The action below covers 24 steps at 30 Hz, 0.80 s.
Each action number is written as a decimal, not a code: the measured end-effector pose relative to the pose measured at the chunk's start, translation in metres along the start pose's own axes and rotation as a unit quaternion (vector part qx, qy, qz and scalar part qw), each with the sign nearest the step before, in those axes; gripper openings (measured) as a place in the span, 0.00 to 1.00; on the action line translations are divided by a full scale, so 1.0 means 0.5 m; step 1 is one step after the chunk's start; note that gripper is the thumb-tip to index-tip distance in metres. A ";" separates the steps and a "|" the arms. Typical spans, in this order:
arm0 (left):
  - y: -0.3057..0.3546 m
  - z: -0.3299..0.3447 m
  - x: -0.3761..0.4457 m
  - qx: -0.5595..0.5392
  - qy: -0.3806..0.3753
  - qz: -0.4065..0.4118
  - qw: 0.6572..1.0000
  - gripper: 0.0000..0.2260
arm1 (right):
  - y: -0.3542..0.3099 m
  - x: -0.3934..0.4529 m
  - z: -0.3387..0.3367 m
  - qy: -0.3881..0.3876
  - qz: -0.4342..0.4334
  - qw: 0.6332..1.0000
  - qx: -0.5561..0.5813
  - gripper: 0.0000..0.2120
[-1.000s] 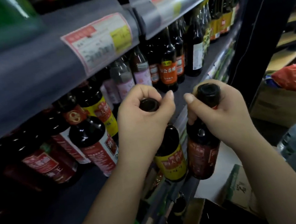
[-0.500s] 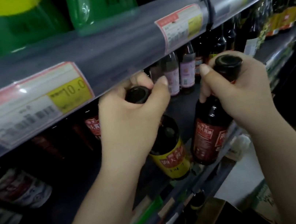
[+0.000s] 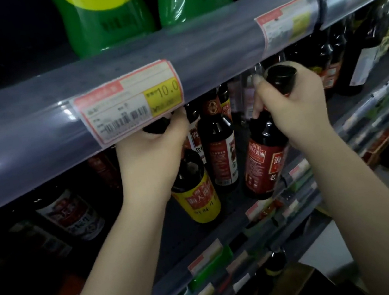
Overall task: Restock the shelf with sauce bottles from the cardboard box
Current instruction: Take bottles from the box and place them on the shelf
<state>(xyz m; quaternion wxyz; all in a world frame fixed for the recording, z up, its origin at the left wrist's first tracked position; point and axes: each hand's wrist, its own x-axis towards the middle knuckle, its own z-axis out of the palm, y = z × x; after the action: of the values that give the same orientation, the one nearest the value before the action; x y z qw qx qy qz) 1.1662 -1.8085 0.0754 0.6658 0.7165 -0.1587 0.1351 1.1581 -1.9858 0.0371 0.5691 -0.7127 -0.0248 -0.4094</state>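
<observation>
A store shelf unit fills the view, dim and grey. The upper shelf edge (image 3: pixel 198 45) runs across as a wide clear price rail carrying a red-and-yellow price tag (image 3: pixel 128 101) at left and a second tag (image 3: pixel 286 23) further right. On top of it stand green packs (image 3: pixel 106 19) with yellow tops. Below, the middle shelf (image 3: pixel 234 204) is a dark deck lined with dark sauce bottles — a tall one with a red label (image 3: pixel 218 143) stands upright between the two hands, and more rows recede to the right. Its front rail (image 3: pixel 294 178) holds small tags. A lower shelf rail (image 3: pixel 207 271) slants beneath, with pale floor (image 3: pixel 328 241) showing at lower right.

The left hand (image 3: pixel 148 151) is curled round the neck of a yellow bottle (image 3: pixel 195 192), whose cap sits just under the price tag; its base is at the shelf deck, though contact cannot be told. The right hand (image 3: pixel 293 104) grips the neck of a red bottle (image 3: pixel 263 159) just below its black cap — the bottle tilts slightly, its base near the shelf's front edge.
</observation>
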 end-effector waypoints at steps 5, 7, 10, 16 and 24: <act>-0.040 -0.013 0.005 0.049 0.044 0.023 0.998 0.13 | 0.012 0.021 0.011 0.004 0.017 1.000 -0.008 0.14; -0.036 -0.005 0.010 0.044 0.054 0.018 0.997 0.13 | 0.016 0.028 0.009 0.004 0.027 1.000 -0.016 0.14; -0.035 -0.004 0.014 0.035 0.073 -0.013 0.997 0.12 | 0.024 0.042 0.009 0.006 0.032 0.999 -0.003 0.13; -0.028 0.006 0.034 0.053 0.079 -0.062 0.994 0.12 | 0.048 0.050 0.010 -0.002 0.025 0.999 -0.027 0.13; -0.029 0.015 0.032 0.060 0.073 -0.084 0.992 0.12 | 0.060 0.055 0.034 -0.037 0.034 0.998 -0.040 0.11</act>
<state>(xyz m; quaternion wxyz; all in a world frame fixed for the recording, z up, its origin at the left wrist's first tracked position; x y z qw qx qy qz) 1.1865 -1.8157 0.0681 0.6405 0.7539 -0.0410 0.1400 1.2005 -1.9941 0.0299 0.5527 -0.7498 -0.0056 -0.3637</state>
